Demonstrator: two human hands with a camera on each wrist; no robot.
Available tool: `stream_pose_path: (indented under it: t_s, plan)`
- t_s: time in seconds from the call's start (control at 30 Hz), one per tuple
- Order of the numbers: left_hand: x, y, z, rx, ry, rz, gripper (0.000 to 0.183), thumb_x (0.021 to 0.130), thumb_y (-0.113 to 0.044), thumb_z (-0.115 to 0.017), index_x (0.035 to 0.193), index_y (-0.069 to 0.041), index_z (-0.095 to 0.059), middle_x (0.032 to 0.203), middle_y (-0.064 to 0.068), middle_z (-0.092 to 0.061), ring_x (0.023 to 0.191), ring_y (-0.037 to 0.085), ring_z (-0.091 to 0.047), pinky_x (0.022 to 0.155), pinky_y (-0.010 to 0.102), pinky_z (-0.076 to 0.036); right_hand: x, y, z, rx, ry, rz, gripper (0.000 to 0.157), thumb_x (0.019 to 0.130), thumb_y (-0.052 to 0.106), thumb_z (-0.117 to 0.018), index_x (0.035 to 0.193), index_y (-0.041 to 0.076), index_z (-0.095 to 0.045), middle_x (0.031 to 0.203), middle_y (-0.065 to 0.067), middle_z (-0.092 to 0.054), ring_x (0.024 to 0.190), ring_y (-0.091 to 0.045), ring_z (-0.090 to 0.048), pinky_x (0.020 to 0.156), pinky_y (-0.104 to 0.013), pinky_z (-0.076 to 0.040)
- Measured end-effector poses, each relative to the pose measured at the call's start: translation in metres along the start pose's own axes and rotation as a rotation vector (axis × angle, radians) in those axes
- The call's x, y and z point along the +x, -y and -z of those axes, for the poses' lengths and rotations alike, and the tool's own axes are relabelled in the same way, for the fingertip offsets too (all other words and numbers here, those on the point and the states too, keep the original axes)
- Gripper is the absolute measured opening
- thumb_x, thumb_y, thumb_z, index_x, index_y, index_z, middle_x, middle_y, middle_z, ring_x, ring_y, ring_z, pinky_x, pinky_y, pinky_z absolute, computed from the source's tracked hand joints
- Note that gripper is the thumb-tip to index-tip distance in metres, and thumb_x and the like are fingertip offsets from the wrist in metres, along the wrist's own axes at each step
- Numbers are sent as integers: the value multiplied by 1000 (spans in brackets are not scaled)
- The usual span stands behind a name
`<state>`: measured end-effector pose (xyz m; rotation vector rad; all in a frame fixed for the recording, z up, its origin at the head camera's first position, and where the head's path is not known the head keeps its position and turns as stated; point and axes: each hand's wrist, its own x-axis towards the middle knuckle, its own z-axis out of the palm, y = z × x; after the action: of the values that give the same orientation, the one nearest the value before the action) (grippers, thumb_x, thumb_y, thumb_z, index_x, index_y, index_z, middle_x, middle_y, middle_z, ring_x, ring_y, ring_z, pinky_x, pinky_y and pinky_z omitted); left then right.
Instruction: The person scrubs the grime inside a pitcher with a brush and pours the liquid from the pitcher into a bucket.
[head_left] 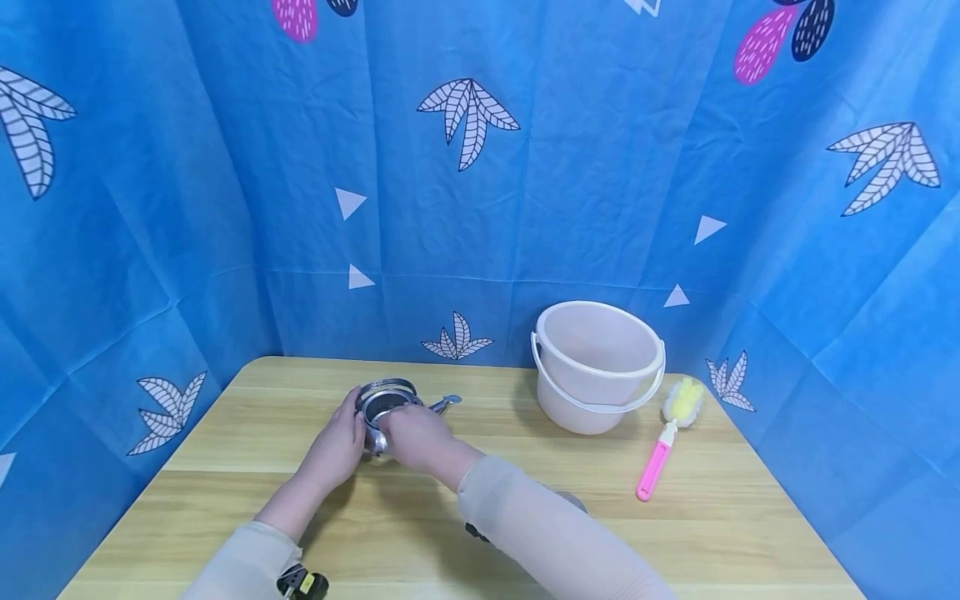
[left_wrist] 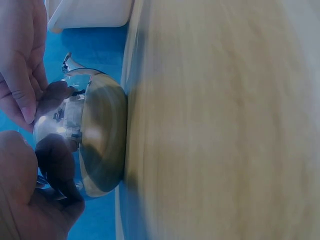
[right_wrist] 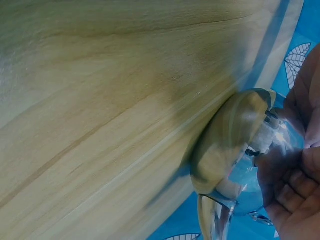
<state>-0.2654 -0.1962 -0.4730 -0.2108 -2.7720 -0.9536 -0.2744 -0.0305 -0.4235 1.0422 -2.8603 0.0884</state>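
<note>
A shiny metal teapot [head_left: 374,443] with a rounded, mirror-like body [left_wrist: 102,135] sits on the wooden table at left of centre. Its round mouth has a dark interior, and a slim metal part [head_left: 447,403] sticks out to the right. My left hand [head_left: 339,439] grips the pot's left side near the rim. Over the front right of the mouth, my right hand [head_left: 412,437] has bent fingers [right_wrist: 295,192] right at the opening. Those fingertips are hidden in the head view, and I cannot tell what they hold.
A white bucket [head_left: 596,387] with a handle stands at the back right. Beside it lies a brush with a pink handle [head_left: 654,471] and a yellow-white head. A grey rounded object [head_left: 572,500] peeks out behind my right sleeve. Blue patterned cloth [head_left: 450,225] surrounds the table.
</note>
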Motion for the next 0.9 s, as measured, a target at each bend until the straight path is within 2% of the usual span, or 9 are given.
stream_pose_path:
  t_s: [0.2,0.63,0.9]
  plan:
    - [0,-3,1,0,7,12,55,109,-17,-28,155,10,-13,152,38,-29,139,51,-34,114,60,-30,1,-1,-1,-14,3,3,15,100,30,-63,109,28,-75,108,10,-73,104,-10,-67,95,-27,-54]
    - [-1,-3,0,6,3,16,56,109,-18,-28,155,11,-13,152,38,-29,138,51,-34,114,60,-31,-1,2,1,13,-56,-9,16,101,26,-60,104,25,-76,100,9,-74,94,-11,-69,85,-25,-57]
    - [-1,-6,2,-3,11,22,55,110,-18,-27,155,10,-13,153,37,-29,139,50,-34,114,59,-30,1,2,0,34,-75,-23,16,101,27,-62,105,24,-76,102,8,-75,96,-11,-69,87,-25,-57]
